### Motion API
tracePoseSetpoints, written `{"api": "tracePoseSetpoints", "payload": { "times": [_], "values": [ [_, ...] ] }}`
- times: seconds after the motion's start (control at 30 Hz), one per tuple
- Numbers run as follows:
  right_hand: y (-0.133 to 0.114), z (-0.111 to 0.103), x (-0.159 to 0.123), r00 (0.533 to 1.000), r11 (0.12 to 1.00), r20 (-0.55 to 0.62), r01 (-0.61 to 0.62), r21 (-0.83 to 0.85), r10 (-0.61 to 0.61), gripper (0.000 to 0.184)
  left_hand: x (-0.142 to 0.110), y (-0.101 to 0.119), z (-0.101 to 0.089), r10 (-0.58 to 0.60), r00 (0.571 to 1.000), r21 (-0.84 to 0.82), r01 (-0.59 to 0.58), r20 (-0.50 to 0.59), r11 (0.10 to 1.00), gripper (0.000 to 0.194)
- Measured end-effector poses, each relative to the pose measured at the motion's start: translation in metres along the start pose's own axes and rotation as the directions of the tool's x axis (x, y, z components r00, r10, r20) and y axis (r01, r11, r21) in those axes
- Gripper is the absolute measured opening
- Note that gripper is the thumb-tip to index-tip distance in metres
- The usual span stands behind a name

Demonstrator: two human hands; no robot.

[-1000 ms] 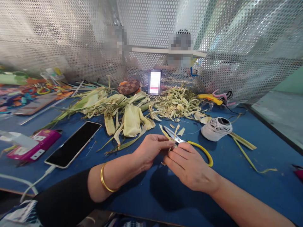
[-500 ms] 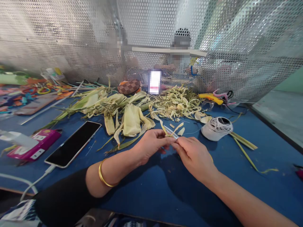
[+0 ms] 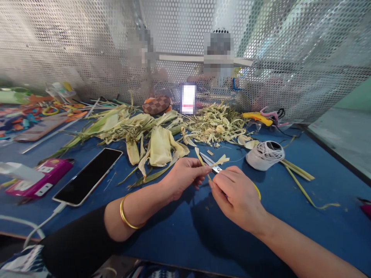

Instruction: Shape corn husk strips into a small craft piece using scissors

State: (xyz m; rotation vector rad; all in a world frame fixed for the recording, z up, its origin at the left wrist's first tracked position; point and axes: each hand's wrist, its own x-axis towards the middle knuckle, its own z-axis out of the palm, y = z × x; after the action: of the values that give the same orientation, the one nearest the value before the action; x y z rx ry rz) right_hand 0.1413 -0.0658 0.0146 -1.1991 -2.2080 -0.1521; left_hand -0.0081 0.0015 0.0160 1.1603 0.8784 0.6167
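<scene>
Left hand (image 3: 184,178) pinches pale strip (image 3: 222,160), ends poking past fingers toward far edge of bench (image 3: 174,239); right hand (image 3: 239,195) curled, can't tell if pinching.

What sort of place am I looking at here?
Probably a handicraft workspace, perhaps a small workshop: pale husk-like leaves are piled on a blue table, along with a ball of white thread; scissors are out too.

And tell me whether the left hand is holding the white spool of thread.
No, the white spool rests on the blue table, while the left hand pinches a pale husk strip.
</scene>
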Motion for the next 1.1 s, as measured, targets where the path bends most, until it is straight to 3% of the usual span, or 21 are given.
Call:
{"api": "tracePoseSetpoints", "payload": {
  "times": [0.07,0.13,0.2,0.27,0.37,0.43,0.47,0.53,0.7,0.83,0.9,0.97,1.1],
  "values": [
    [0.001,-0.001,0.0,0.995,0.992,0.039,-0.095,0.084,0.092,0.032,0.001,0.002,-0.002,-0.032,0.999,-0.035,0.033,0.04,0.999,0.036],
    [0.005,-0.002,0.0,0.951,0.919,0.118,-0.305,0.249,0.284,0.036,0.002,0.005,-0.003,-0.054,0.997,-0.085,0.059,0.063,0.995,0.037],
    [0.01,-0.003,0.001,0.834,0.708,0.236,-0.549,0.445,0.499,0.046,0.002,0.007,-0.004,-0.075,0.996,-0.12,0.081,0.056,0.989,0.036],
    [0.015,-0.002,0.004,0.689,0.405,0.352,-0.683,0.608,0.634,0.051,0.001,0.008,-0.003,-0.093,0.995,-0.112,0.097,0.045,0.989,0.033],
    [0.02,0.002,0.008,0.541,0.022,0.462,-0.666,0.746,0.703,0.047,0.0,0.007,-0.001,-0.097,0.993,-0.049,0.1,0.066,0.994,0.03],
    [0.021,0.005,0.01,0.496,-0.107,0.496,-0.622,0.776,0.713,0.044,-0.001,0.005,-0.001,-0.101,0.991,0.01,0.1,0.09,0.995,0.029],
    [0.021,0.006,0.01,0.497,-0.124,0.497,-0.607,0.785,0.712,0.042,-0.001,0.004,0.0,-0.103,0.99,0.048,0.098,0.096,0.994,0.03],
    [0.019,0.007,0.009,0.53,-0.067,0.458,-0.599,0.798,0.714,0.039,-0.002,0.002,0.001,-0.092,0.991,0.118,0.081,0.096,0.99,0.03],
    [0.017,0.008,0.006,0.614,0.21,0.287,-0.609,0.765,0.735,0.032,-0.003,0.001,0.0,-0.02,0.996,0.158,0.006,0.086,0.987,0.024],
    [0.024,0.002,0.006,0.745,0.555,0.125,-0.587,0.589,0.655,0.024,-0.004,0.002,-0.001,0.008,0.998,0.22,-0.021,0.061,0.975,0.025],
    [0.027,-0.002,0.007,0.808,0.681,0.062,-0.532,0.503,0.586,0.023,-0.005,0.001,-0.001,0.044,0.996,0.272,-0.064,0.079,0.96,0.026],
    [0.028,-0.004,0.008,0.838,0.717,0.095,-0.513,0.472,0.537,0.026,-0.006,-0.001,0.001,0.078,0.99,0.325,-0.113,0.117,0.939,0.029],
    [0.023,-0.001,0.008,0.826,0.709,0.191,-0.556,0.434,0.531,0.021,-0.008,-0.003,0.006,0.094,0.98,0.464,-0.167,0.176,0.87,0.032]
  ]
}}
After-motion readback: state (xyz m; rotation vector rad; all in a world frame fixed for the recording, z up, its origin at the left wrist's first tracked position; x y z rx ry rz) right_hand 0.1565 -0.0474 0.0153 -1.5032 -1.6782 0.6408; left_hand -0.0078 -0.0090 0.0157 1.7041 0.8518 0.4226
